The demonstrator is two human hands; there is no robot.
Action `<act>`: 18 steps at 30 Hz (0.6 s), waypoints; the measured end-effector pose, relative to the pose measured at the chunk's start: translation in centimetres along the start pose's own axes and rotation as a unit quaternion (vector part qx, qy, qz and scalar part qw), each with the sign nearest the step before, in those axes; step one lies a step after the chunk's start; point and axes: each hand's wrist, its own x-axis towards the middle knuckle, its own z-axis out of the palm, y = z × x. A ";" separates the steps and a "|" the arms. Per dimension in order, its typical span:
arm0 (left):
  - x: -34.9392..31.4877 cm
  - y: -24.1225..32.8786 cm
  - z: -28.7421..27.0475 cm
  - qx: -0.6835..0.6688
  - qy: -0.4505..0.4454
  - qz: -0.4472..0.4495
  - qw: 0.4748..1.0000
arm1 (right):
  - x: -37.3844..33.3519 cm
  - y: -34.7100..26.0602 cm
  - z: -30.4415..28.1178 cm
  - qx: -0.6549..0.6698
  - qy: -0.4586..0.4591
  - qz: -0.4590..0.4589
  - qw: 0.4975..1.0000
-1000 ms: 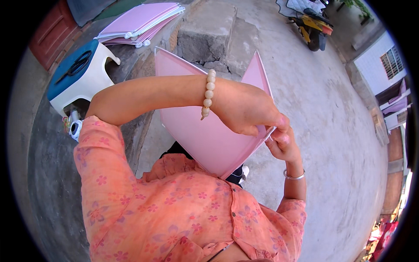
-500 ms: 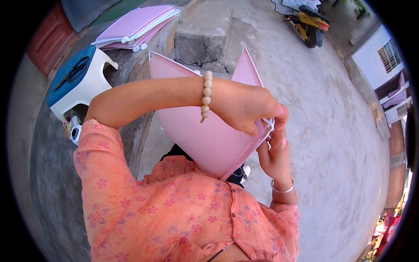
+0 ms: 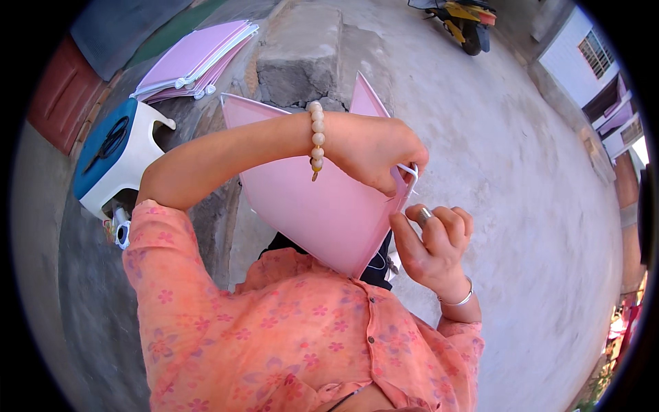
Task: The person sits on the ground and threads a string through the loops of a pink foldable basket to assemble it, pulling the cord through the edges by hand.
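Note:
A pink paper bag with pale edges stands tilted against my lap, two of its pointed corners rising beyond my forearm. My left hand, a beaded bracelet at its wrist, reaches across the bag and is closed on its right edge, where a white cord loops out beside the fingers. Just below and to the right is my right hand, its fingers curled and a silver band on one finger. The tip of its foremost finger is close to the bag's edge. Whatever it may pinch is too small to tell.
A white stool with a blue top at left carries black scissors. Behind it lies a stack of pink bags with white cords. A white roll sits by the stool. Ahead are a concrete step and a yellow motorbike.
My right hand has come away from the white cord, down and to the right, its fingers curling. My left hand keeps its grip at the bag's edge. The whole view has shifted slightly.

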 end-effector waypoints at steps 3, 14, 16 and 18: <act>0.3 0.0 0.1 -0.004 -0.003 -0.009 1.000 | 0.9 0.5 0.6 -0.070 -0.060 -0.006 0.996; 1.4 0.0 0.4 -0.011 -0.021 -0.006 1.000 | 3.2 -2.9 -0.9 0.239 0.002 -0.124 0.963; 1.7 0.0 0.4 -0.010 -0.023 0.013 1.000 | 2.7 -2.9 -2.0 0.344 0.036 -0.098 0.933; 1.2 -0.4 0.3 -0.010 -0.017 0.025 1.000 | -0.3 -0.3 -3.3 0.633 -0.162 0.108 0.749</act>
